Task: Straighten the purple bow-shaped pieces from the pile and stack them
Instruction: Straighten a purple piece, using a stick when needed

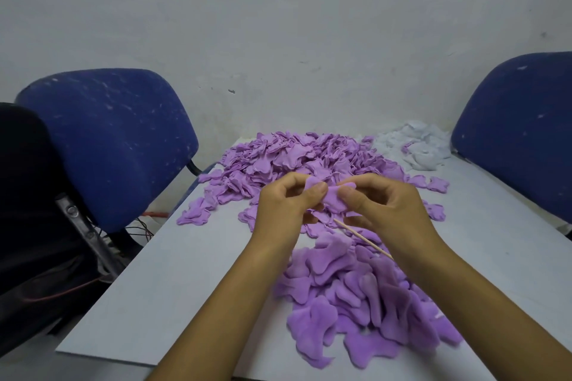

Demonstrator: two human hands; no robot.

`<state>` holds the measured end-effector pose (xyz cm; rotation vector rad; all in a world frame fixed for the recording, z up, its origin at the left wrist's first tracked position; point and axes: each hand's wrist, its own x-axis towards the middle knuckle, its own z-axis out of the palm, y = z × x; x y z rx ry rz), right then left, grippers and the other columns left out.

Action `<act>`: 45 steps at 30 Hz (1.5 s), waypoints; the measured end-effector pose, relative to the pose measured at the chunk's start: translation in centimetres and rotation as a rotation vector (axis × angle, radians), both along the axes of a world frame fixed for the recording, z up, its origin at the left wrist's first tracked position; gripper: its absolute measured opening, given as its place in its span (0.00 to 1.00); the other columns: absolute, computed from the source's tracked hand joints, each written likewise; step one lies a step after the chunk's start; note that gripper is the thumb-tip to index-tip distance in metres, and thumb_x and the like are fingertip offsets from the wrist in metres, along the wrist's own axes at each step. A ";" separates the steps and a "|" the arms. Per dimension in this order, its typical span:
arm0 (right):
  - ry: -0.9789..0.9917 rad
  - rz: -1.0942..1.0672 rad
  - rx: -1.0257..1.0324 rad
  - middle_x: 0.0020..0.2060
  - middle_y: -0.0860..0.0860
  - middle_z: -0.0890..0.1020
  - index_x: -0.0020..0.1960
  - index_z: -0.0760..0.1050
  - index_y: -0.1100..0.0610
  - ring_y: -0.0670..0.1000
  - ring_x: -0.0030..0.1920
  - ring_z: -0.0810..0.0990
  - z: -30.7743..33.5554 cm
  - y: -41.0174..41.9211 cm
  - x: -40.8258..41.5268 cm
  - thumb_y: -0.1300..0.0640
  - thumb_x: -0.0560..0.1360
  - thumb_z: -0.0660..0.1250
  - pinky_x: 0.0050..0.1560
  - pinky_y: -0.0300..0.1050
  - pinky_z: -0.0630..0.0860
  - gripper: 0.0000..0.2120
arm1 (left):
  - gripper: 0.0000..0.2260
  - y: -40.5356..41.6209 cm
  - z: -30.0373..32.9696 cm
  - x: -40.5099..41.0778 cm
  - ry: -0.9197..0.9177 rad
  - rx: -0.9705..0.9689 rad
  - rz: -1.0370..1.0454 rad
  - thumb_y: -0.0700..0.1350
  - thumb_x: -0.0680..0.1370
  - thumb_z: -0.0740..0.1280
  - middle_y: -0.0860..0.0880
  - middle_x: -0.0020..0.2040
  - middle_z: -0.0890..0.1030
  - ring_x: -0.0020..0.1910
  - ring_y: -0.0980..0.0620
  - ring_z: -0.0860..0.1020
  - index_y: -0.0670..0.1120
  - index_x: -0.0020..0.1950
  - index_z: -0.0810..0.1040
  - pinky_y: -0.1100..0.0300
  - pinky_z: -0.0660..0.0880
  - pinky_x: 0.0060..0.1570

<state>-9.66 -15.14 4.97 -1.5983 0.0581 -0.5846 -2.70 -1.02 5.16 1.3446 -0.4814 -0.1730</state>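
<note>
Flattened purple stack (356, 297), both hands' fingers (315, 192) pinching crumpled purple bow piece (332, 199)

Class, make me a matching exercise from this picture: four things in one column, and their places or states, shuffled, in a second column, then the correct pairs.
Things:
1. purple piece
2. thin wooden stick
3. white pile
4. big purple pile

Places or states:
A. far right corner of the table
B. pinched between left hand and right hand
C. far middle of the table
D. slanting below the right hand

Pairs: 1-B, 2-D, 3-A, 4-C
</note>
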 end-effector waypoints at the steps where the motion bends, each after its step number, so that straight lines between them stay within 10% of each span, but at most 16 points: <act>1: -0.017 -0.025 0.002 0.36 0.51 0.86 0.46 0.83 0.56 0.47 0.37 0.84 0.0 -0.1 0.1 0.62 0.74 0.72 0.38 0.40 0.81 0.03 | 0.03 0.0 0.0 0.0 0.024 -0.016 0.030 0.37 0.76 0.70 0.45 0.37 0.81 0.36 0.51 0.78 0.43 0.43 0.81 0.61 0.74 0.32; 10: 0.363 0.183 -0.110 0.42 0.49 0.84 0.50 0.84 0.52 0.47 0.39 0.82 0.6 -3.3 -0.9 0.51 0.74 0.70 0.37 0.40 0.80 0.07 | 0.06 1.5 -0.1 1.0 0.009 0.340 -0.234 0.38 0.77 0.68 0.52 0.37 0.80 0.35 0.56 0.77 0.48 0.45 0.82 0.63 0.73 0.34; 18: 0.401 -0.256 -0.412 0.38 0.53 0.84 0.41 0.81 0.50 0.51 0.37 0.81 -2.9 -7.1 2.4 0.63 0.75 0.68 0.40 0.46 0.80 0.10 | 0.10 -1.4 -3.0 4.7 -0.277 0.563 0.134 0.40 0.76 0.67 0.57 0.39 0.80 0.34 0.58 0.76 0.54 0.40 0.80 0.69 0.71 0.33; 29: 0.464 -0.070 -0.958 0.43 0.50 0.84 0.49 0.83 0.49 0.54 0.50 0.82 -6.0 -2.7 10.8 0.57 0.74 0.69 0.52 0.47 0.77 0.07 | 0.19 -3.3 -6.7 10.2 -0.442 1.013 0.077 0.31 0.71 0.61 0.47 0.46 0.83 0.46 0.50 0.78 0.49 0.52 0.84 0.66 0.69 0.44; 38: 0.565 -0.060 -1.095 0.53 0.58 0.81 0.54 0.75 0.57 0.60 0.56 0.78 -8.3 -2.1 13.0 0.53 0.72 0.71 0.48 0.48 0.73 0.14 | 0.08 -3.7 -8.7 11.4 -0.505 1.030 0.099 0.39 0.73 0.69 0.43 0.49 0.80 0.51 0.46 0.79 0.50 0.46 0.84 0.54 0.75 0.51; 45: 0.484 0.055 -1.109 0.57 0.56 0.80 0.64 0.69 0.57 0.59 0.58 0.77 -8.4 -2.8 12.3 0.52 0.72 0.72 0.53 0.48 0.72 0.24 | 0.13 -3.5 -9.1 11.3 -0.519 1.055 0.109 0.36 0.73 0.67 0.43 0.51 0.76 0.54 0.45 0.75 0.49 0.53 0.82 0.63 0.64 0.45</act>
